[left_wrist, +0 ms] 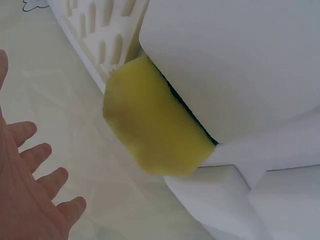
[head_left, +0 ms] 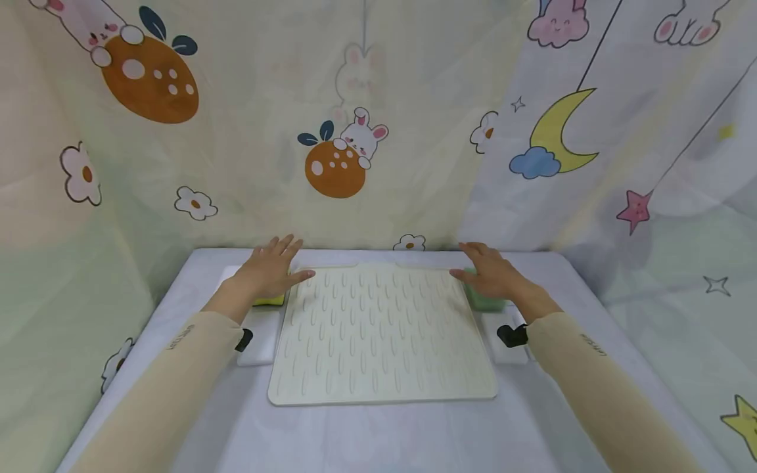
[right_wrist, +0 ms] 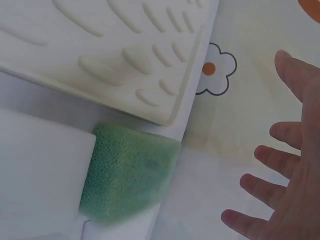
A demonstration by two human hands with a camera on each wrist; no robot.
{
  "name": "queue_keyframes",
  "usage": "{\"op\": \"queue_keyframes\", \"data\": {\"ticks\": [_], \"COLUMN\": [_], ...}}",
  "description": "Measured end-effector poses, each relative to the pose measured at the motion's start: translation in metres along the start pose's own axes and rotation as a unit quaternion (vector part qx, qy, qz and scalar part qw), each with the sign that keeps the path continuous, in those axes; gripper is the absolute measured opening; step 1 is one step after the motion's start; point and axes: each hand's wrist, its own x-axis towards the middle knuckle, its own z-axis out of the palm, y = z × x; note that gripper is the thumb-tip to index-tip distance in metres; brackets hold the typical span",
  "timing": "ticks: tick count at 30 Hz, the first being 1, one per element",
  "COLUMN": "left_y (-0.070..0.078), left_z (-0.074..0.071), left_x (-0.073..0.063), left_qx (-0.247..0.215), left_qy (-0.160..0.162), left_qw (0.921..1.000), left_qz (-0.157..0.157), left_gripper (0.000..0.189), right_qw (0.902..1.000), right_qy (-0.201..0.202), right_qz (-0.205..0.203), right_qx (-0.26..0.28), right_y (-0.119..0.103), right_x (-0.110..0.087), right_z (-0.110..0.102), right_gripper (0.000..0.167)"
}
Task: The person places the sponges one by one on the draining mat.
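i count two sponges (left_wrist: pixel 152 120), one mat (head_left: pixel 384 335); the mat lies between my left hand (head_left: pixel 267 270) and right hand (head_left: pixel 492 272), fingers (right_wrist: pixel 274 161) spread apart on both.

Clock centred on ridged mat (head_left: pixel 384 335). Free passage above mat, between left hand (head_left: pixel 269 269) at 10 and right hand (head_left: pixel 491 270) at 2. More room over table (head_left: pixel 384 440) at 6. Obstacles: yellow sponge (left_wrist: pixel 155 120) at 10, left white block (head_left: pixel 258 338) at 9, green sponge (right_wrist: pixel 130 170) at 2, right white block (head_left: pixel 503 351) at 3. Patterned curtain (head_left: pixel 248 131) bars 12.
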Motion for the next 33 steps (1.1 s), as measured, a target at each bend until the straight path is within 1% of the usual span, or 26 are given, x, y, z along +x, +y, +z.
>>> {"op": "queue_keyframes", "data": {"ticks": [5, 11, 16, 21, 24, 33], "left_y": [0.000, 0.000, 0.003, 0.006, 0.006, 0.008], "left_z": [-0.004, 0.001, 0.005, 0.009, 0.014, 0.031], "left_x": [-0.003, -0.010, -0.020, -0.032, -0.037, -0.043], "left_qx": [0.009, 0.005, -0.003, -0.026, -0.038, -0.060], "left_qy": [0.012, 0.020, 0.027, 0.028, 0.027, -0.004], "left_qw": [0.9997, 0.9994, 0.9987, 0.9984, 0.9981, 0.9979], "left_qz": [0.018, 0.030, 0.044, 0.042, 0.042, 0.022], "left_gripper": [0.090, 0.091, 0.089, 0.088, 0.086, 0.077], "right_qw": [1.0000, 0.9998, 0.9996, 0.9995, 0.9995, 0.9997], "right_qy": [0.003, 0.008, 0.016, 0.016, 0.015, 0.013], "right_qz": [-0.006, -0.017, -0.025, -0.026, -0.027, -0.022], "right_qx": [0.006, 0.000, -0.001, 0.004, 0.001, 0.005], "right_y": [0.004, 0.007, 0.008, 0.008, 0.008, 0.011], "right_x": [-0.007, -0.014, -0.019, -0.021, -0.022, -0.025], "right_z": [-0.004, -0.007, -0.011, -0.012, -0.012, -0.007], "right_gripper": [0.083, 0.084, 0.084, 0.085, 0.086, 0.089]}}
